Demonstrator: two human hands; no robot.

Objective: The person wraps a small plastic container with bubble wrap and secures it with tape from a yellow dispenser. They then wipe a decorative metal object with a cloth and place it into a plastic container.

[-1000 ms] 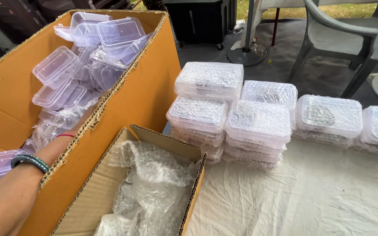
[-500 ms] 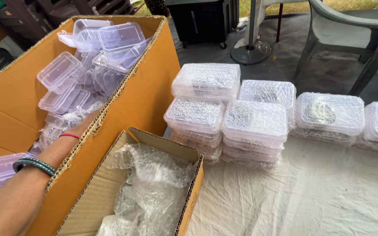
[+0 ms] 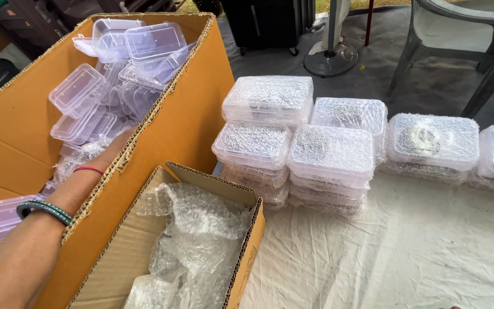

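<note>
My left hand (image 3: 108,152) reaches into a large open cardboard box (image 3: 190,114) on the left. Its fingers are hidden behind the box's near wall, so what they touch cannot be told. A thin red band and a teal beaded bracelet (image 3: 44,209) sit on that wrist and forearm. Inside the box lie several clear plastic lidded containers (image 3: 78,88), piled loosely, and some bubble wrap. My right hand is out of view.
A smaller open cardboard box (image 3: 247,229) holding crumpled bubble wrap (image 3: 201,240) stands in front. Stacks of clear containers with bubble wrap (image 3: 327,154) sit on a white cloth (image 3: 407,252). Behind are a grey plastic chair (image 3: 458,40) and a fan base (image 3: 330,60).
My left arm has pushed slightly farther into the large box. The view has shifted a little; nothing else has moved.
</note>
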